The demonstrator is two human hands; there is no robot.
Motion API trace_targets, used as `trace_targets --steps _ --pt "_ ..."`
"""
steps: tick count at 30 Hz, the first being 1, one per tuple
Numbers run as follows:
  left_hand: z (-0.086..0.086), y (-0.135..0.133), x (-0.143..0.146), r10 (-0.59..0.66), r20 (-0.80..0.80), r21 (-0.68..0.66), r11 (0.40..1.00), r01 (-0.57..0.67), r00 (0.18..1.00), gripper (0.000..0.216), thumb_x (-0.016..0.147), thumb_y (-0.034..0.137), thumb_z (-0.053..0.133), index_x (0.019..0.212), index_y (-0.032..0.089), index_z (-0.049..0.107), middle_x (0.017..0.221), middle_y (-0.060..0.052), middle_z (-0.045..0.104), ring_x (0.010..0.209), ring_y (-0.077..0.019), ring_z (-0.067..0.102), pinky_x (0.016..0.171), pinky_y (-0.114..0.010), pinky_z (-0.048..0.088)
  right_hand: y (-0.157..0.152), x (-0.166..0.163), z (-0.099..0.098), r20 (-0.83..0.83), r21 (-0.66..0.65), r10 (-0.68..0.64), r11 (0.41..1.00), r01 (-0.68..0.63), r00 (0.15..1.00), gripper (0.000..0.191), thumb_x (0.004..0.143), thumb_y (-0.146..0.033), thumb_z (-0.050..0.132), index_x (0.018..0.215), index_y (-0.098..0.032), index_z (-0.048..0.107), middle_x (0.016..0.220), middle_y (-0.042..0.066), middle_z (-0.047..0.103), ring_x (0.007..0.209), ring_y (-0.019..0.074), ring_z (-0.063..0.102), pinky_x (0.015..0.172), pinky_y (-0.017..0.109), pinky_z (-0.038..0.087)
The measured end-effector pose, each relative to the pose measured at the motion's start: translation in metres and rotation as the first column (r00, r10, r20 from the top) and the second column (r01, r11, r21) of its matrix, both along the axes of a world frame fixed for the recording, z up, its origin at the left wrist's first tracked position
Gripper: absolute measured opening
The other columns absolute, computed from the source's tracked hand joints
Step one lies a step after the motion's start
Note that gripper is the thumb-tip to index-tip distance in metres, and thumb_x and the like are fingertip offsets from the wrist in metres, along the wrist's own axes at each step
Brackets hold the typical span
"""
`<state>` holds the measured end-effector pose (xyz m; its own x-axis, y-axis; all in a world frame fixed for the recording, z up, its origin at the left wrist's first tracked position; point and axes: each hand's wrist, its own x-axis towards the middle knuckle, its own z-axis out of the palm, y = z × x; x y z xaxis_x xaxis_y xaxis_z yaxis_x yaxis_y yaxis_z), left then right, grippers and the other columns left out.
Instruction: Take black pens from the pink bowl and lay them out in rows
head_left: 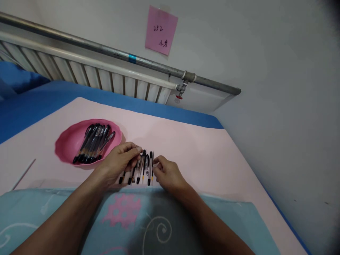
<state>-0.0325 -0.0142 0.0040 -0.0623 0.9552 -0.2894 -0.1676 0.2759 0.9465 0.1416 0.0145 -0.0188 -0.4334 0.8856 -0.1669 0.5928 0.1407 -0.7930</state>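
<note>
Disassembled pens lie in a row on the pink tabletop: clear pen barrels (150, 170) with black ends, thin ink refills (152, 168) with yellowish lower parts, and a black pen cap (147, 162). My left hand (123, 156) reaches over the left part of the row and hides some pieces. Its thumb and forefinger are pinched together by the top of a barrel; what they hold, if anything, cannot be made out. At the right end of the row, my right hand (168, 172) has its fingers curled closed beside the outermost refill. Its fingertips show nothing I can name.
A pink scalloped bowl (62, 145) holding several capped black pens (92, 143) stands behind my left forearm. A thin white stick (23, 174) lies at far left. Blue patterned cloth (66, 212) covers the near edge. Behind are a radiator (103, 79), a pipe (92, 49) and the wall.
</note>
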Motion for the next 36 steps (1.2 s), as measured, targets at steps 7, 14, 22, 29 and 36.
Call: trace_targets --steps 7,14,22,29,36 --pt "0.0 -0.004 0.015 -0.154 0.173 -0.046 0.985 0.164 0.973 0.019 0.073 0.034 0.061 0.07 0.016 0.056 0.045 0.005 0.049 0.033 -0.0041 0.035 0.034 -0.018 0.021 -0.015 -0.01 0.009 -0.493 -0.391 -0.143 0.918 -0.072 0.858 0.014 0.078 -0.031 0.048 0.083 -0.018 0.049 0.056 -0.004 0.055 0.034 0.0057 0.04 0.034 0.018 0.03" --pt "-0.004 -0.007 0.025 -0.129 0.176 -0.057 0.988 0.141 0.976 0.023 0.069 0.033 0.064 0.063 0.018 0.049 0.038 0.007 0.046 0.029 -0.004 0.032 0.033 -0.017 0.022 -0.015 -0.006 0.007 -0.519 -0.028 -0.147 0.987 0.155 0.842 0.024 0.068 -0.021 0.059 0.091 -0.021 0.056 0.084 0.001 0.057 0.057 0.0076 0.052 0.046 0.019 0.041" --pt "-0.009 -0.006 0.03 -0.135 0.254 -0.134 0.976 0.173 0.958 0.03 0.068 0.041 0.066 0.063 0.019 0.045 0.036 0.008 0.042 0.027 -0.0035 0.027 0.03 -0.016 0.018 -0.016 -0.002 0.015 -0.403 -0.115 -0.11 0.991 0.069 0.909 0.018 0.071 -0.025 0.053 0.087 -0.018 0.059 0.061 -0.002 0.054 0.047 0.0076 0.046 0.043 0.019 0.039" --pt "-0.006 -0.003 0.022 -0.097 0.122 -0.113 0.987 0.111 0.988 0.032 0.075 0.047 0.054 0.065 0.016 0.052 0.043 0.006 0.043 0.031 -0.0039 0.033 0.033 -0.017 0.021 -0.005 0.016 0.017 0.167 -0.009 0.077 0.997 -0.077 0.983 0.014 0.068 -0.013 0.048 0.074 -0.015 0.06 0.062 -0.001 0.057 0.056 0.0094 0.046 0.052 0.021 0.033" --pt "-0.003 -0.004 0.02 -0.101 0.124 -0.137 0.983 0.118 0.987 0.027 0.075 0.041 0.055 0.064 0.017 0.052 0.044 0.005 0.043 0.031 -0.0041 0.032 0.033 -0.018 0.022 -0.012 0.012 0.014 0.356 0.025 0.173 0.981 -0.194 0.918 0.012 0.071 -0.014 0.048 0.071 -0.015 0.059 0.065 0.002 0.059 0.056 0.0097 0.043 0.052 0.022 0.026"
